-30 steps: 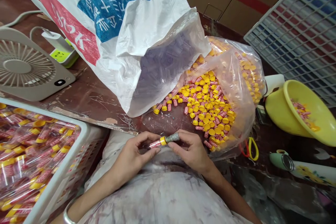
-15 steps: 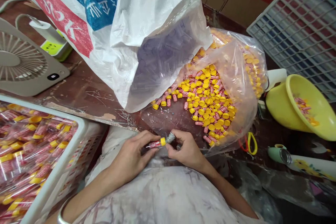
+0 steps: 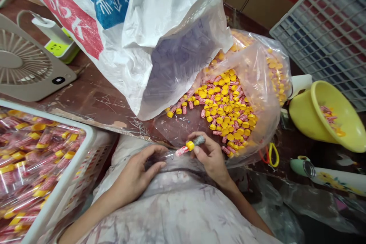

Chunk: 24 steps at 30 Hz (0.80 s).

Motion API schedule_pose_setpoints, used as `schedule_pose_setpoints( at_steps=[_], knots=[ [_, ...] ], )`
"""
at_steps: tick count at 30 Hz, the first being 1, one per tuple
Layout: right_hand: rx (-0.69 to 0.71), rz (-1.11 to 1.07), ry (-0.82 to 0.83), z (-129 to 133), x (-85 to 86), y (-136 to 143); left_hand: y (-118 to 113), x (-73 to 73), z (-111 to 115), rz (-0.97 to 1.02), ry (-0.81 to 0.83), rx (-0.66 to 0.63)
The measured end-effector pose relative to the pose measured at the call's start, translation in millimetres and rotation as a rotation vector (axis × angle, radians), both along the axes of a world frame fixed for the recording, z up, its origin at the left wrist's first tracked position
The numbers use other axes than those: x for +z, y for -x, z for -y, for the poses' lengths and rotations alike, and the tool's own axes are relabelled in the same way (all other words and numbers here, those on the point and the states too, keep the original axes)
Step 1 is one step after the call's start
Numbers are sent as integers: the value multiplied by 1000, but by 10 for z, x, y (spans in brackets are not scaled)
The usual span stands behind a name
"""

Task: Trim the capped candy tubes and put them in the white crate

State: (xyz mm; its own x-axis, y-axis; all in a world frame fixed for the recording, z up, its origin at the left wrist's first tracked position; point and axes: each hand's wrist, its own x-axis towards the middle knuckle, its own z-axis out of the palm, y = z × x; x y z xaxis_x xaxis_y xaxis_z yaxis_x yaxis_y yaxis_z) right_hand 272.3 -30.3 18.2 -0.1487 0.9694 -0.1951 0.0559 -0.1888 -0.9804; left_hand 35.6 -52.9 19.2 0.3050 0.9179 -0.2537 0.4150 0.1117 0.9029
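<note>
My left hand point(image 3: 144, 171) has its thumb and fingers closed around a clear plastic tube point(image 3: 168, 155), whose open end faces right. Just right of that mouth, my right hand point(image 3: 210, 156) pinches a yellow cap point(image 3: 190, 145) with a red-and-white patterned insert point(image 3: 181, 151) sticking out toward the tube. The insert is apart from the tube. A grey speckled piece point(image 3: 199, 140) sits at my right fingertips against the cap; I cannot tell whether it is a finger cover. Loose yellow-capped inserts point(image 3: 228, 122) spill from a clear plastic bag point(image 3: 264, 122) beyond my right hand.
A white woven sack point(image 3: 160, 11) lies open with clear tubes inside. At left are a white basket point(image 3: 90, 137) of filled capped tubes and a fan point(image 3: 34, 68). Right are a yellow bowl point(image 3: 303, 118), scissors point(image 3: 274, 156), a flowered bottle point(image 3: 337, 181) and a grey crate point(image 3: 320, 34).
The cap and insert, earlier at the tube in my left hand, are now drawn away to the right and tilted up in my right hand. The left hand keeps the clear tube.
</note>
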Motion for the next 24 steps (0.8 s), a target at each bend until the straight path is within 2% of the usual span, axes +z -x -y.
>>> schedule_pose_setpoints(
  at_steps=[5, 8, 13, 16, 19, 24],
  knots=[
    [-150, -295, 227, -97, 22, -65, -23, 26, -46, 19, -22, 50],
    [-139, -316, 279, -90, -28, -13, -18, 24, -61, -1, -46, 47],
    [-115, -263, 201, -41, -129, 66, -55, 41, -113, -26, -102, 26],
    [-67, -267, 144, -25, -152, 87, -126, 61, -156, -13, -51, 65],
    [17, -245, 136, -13, -122, 125, -199, 61, -191, 7, 1, 103],
    [56, -188, 85, 13, -48, 191, -231, 43, -215, 13, -17, 23]
  ],
)
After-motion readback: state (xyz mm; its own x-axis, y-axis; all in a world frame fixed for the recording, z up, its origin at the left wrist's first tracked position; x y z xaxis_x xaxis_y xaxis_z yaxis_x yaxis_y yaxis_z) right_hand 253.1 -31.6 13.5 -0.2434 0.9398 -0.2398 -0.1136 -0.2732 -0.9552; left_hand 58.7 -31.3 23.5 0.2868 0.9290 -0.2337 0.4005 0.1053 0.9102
